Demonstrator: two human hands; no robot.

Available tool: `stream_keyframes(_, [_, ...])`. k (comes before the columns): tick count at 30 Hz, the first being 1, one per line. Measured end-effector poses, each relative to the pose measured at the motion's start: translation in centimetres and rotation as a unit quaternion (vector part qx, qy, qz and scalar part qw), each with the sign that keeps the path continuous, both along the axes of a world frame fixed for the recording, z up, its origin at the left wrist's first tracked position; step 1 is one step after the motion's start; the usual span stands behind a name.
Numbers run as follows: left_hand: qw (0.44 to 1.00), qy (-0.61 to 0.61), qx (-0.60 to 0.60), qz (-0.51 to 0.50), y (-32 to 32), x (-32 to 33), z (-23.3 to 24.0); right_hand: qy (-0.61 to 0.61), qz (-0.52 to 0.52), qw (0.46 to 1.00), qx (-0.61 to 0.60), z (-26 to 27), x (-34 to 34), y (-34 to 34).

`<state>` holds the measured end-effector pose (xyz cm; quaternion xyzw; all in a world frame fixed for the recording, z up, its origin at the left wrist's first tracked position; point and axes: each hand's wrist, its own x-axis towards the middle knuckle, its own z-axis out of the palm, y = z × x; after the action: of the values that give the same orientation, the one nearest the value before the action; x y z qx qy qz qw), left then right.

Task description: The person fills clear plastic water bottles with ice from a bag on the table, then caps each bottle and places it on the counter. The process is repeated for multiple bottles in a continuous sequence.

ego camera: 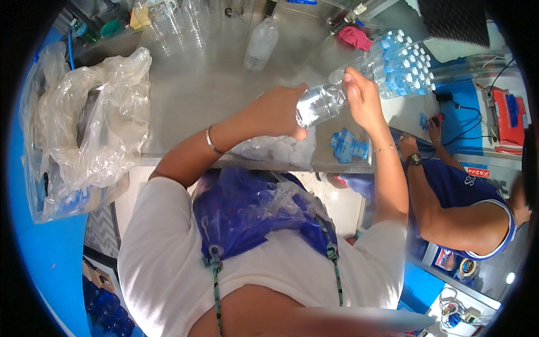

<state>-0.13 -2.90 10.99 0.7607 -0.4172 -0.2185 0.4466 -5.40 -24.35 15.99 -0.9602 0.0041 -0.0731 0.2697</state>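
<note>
A clear plastic bottle point(322, 105) lies tilted between my hands above the metal counter point(189, 101). My right hand point(363, 94) grips it at its upper right end, thumb on top. My left hand point(282, 111) is at its other end, back towards the camera; its fingers are mostly hidden, so its hold cannot be told. Under my left hand, near the counter's front edge, lies a clear bag of whitish, rounded pieces point(282, 151). Blue plastic labels point(348, 145) lie to its right.
Capped water bottles point(400, 67) stand in rows at the right, near a pink cloth point(355, 38). Clear bottles point(196, 21) line the back, with a single bottle point(262, 44) nearer. A large plastic bag point(113, 122) covers the left side. A person point(463, 202) is close on my right.
</note>
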Motion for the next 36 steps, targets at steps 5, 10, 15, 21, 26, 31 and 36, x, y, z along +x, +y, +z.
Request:
stream_keyframes(5, [0.996, 0.072, -0.058, -0.004, -0.4, -0.4, -0.9, -0.112, 0.004, 0.980, 0.165, -1.6, -0.9, -0.5])
stream_keyframes(10, [0.994, -0.029, -0.099, -0.022, -2.1, -0.4, -1.2, -0.177, -0.037, 0.969, 0.171, -1.2, -3.4, -0.7])
stream_keyframes(15, [0.968, -0.065, -0.228, 0.082, -1.8, 1.7, -2.4, -0.218, -0.227, 0.949, -0.001, -2.2, -5.3, -5.1])
stream_keyframes(21, [0.909, -0.125, -0.181, 0.353, 0.9, 7.7, -7.0, -0.169, -0.398, 0.876, -0.213, -6.9, -4.2, -15.6])
stream_keyframes(26, [0.910, -0.132, -0.124, 0.373, 0.0, 11.0, -10.7, -0.056, -0.448, 0.866, -0.217, -6.2, -3.3, -19.9])
stream_keyframes(31, [0.909, -0.187, -0.092, 0.362, -1.9, 12.9, -12.2, -0.094, -0.449, 0.842, -0.283, -4.8, -3.4, -12.4])
stream_keyframes(36, [0.922, -0.135, -0.144, 0.334, -2.3, 13.2, -12.1, 0.027, 0.009, 0.999, 0.024, -11.1, -3.3, 1.4])
